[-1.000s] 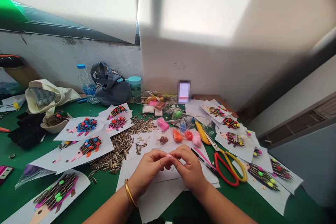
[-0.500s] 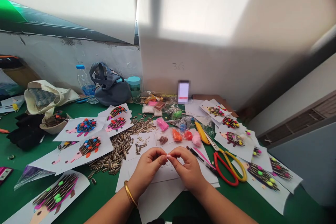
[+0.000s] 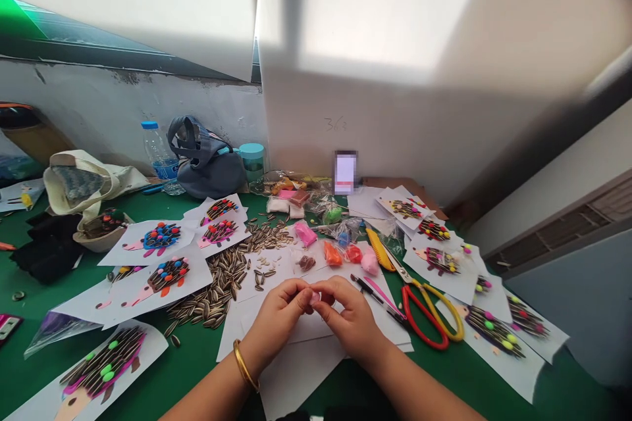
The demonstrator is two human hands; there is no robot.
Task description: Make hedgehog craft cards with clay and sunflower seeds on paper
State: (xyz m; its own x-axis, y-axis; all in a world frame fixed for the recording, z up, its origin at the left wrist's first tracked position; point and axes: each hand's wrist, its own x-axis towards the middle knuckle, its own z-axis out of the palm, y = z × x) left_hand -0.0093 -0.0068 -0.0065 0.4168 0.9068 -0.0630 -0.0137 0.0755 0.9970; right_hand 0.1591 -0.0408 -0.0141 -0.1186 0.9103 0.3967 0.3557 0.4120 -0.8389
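Observation:
Between the fingertips of both hands is a small lump of pale pink modelling clay (image 3: pixel 315 298). My left hand (image 3: pixel 284 312), with a gold bangle at its wrist, pinches the lump from the left. From the right, my right hand (image 3: pixel 348 316) closes thumb and fingers on the same lump. Both hands are over white paper sheets (image 3: pixel 306 368), and cover part of the top one. Just beyond them lie a pink clay lump (image 3: pixel 369 263), a red one (image 3: pixel 353 253), an orange one (image 3: pixel 332 253) and a brown one (image 3: pixel 307 264).
Sunflower seeds (image 3: pixel 217 289) are heaped left of the paper. Scissors (image 3: pixel 429 312), a yellow cutter (image 3: pixel 379 250) and pens (image 3: pixel 378 299) lie on the right. Hedgehog pictures (image 3: pixel 439 262) flank both sides. A phone (image 3: pixel 345 172), bag (image 3: pixel 210 161) and bottle (image 3: pixel 160 154) stand at the back.
The fingertips have shifted around the clay, and more of the pink lump shows between them. My right thumb and fingers have moved slightly left and down. Everything on the table stays put.

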